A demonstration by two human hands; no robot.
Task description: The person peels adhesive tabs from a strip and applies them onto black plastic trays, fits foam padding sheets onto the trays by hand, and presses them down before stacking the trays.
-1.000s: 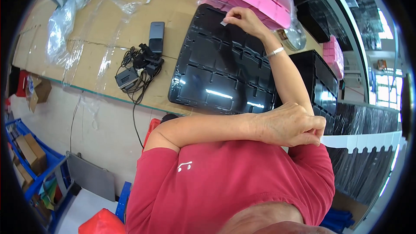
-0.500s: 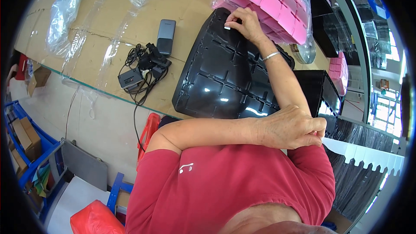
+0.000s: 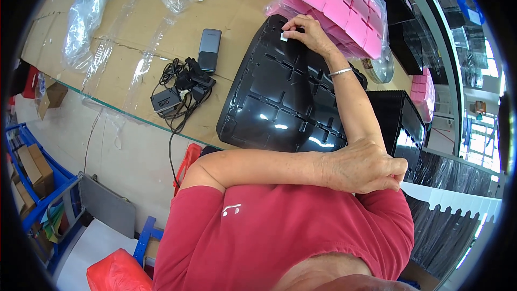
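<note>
My right hand [image 3: 309,33], with a bangle on its wrist, pinches a small white tab [image 3: 284,36] at the far edge of a black molded plastic tray [image 3: 269,94]. The tray is glossy, with ribs and slots, and lies on the cardboard-covered table. My left arm crosses over my right forearm. Closed in a fist, my left hand [image 3: 366,168] is at the right with its fingertips hidden. From it a white strip with a toothed lower edge [image 3: 455,198] stretches out to the right.
Pink block-shaped pieces in clear plastic [image 3: 344,8] sit beyond the tray. Left of it lie a grey two-tone device [image 3: 209,51] and tangled black cables with an adapter [image 3: 180,89]. Black trays [image 3: 396,124] stand at right, a blue rack [image 3: 51,199] at lower left.
The view has shifted slightly, so table things sit a little lower. My right hand still pinches the white tab at the tray's far edge, and the tab shows a bit more.
</note>
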